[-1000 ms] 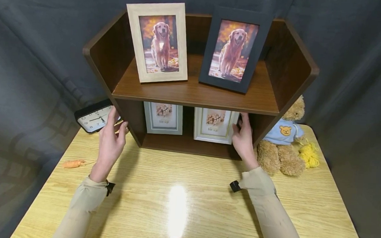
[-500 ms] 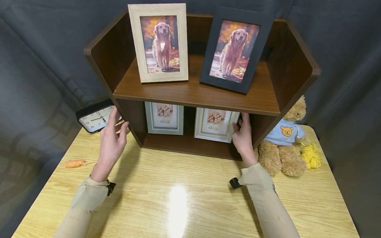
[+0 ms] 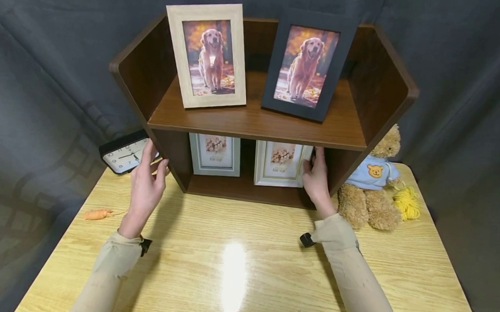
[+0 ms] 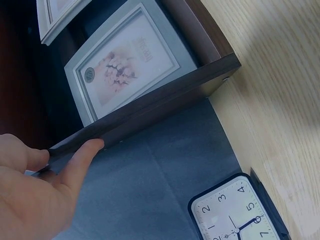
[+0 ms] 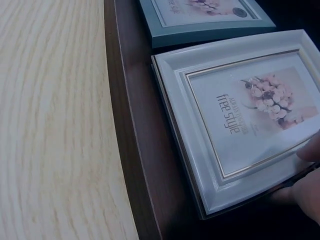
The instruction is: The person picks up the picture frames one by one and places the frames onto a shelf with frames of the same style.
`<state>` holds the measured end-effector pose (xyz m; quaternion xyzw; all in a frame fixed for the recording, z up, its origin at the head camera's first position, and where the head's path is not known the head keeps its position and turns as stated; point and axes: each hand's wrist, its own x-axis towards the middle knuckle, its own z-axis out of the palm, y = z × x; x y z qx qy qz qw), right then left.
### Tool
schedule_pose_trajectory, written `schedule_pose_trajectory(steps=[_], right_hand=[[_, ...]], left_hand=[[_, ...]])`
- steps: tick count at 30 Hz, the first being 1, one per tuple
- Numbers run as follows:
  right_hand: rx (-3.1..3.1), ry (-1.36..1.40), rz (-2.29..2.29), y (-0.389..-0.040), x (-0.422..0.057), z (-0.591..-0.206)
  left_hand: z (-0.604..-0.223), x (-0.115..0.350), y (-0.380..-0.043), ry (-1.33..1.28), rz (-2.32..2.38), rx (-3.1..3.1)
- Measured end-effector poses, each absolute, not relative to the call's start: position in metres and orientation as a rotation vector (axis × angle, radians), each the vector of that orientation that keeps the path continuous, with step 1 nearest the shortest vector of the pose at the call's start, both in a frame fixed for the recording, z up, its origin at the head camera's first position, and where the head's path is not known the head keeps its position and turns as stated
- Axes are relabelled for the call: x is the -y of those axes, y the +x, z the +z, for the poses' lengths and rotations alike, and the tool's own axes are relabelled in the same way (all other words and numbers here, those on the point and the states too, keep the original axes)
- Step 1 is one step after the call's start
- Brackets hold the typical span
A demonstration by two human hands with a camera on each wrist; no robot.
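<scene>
My right hand pinches the right edge of a white picture frame in the shelf's lower compartment. In the right wrist view, the thumb lies on the front of the white frame and a finger sits beside its edge. My left hand touches the left side panel of the dark brown shelf from outside, its fingers fairly straight; the left wrist view shows two fingertips against that panel. A grey-green picture frame stands left of the white one, its top hidden by the upper board.
On the upper board stand a cream frame and a black frame with dog photos. A clock and a toy carrot are at the left. A teddy bear and yellow yarn are at the right.
My right hand has shifted slightly left at the white frame's edge, and the frame's right side has moved a little. My left hand stays at the side panel.
</scene>
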<state>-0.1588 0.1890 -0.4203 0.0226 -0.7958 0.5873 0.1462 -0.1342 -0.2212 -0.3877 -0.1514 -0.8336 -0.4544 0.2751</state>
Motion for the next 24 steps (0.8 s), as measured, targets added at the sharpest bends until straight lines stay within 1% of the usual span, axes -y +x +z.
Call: schedule_pose_trajectory(steps=[6,11,17,24], right_hand=[[2.249,0.043,1.643,-0.151,-0.188,-0.419],[2.255,0.005,1.499,-0.135,-0.183,-0.409],[2.258,0.068,1.398,-0.099,-0.176,-0.380],[2.283,0.133,1.431,-0.058,-0.184,-0.339]], left_hand=[[-0.389,0.221,-0.133,-0.403,-1.234,2.247],[-0.389,0.222,-0.133,-0.413,-1.237,2.234],[-0.388,0.222,-0.134,-0.422,-1.240,2.239],[-0.385,0.224,-0.134,-0.407,-1.242,2.264]])
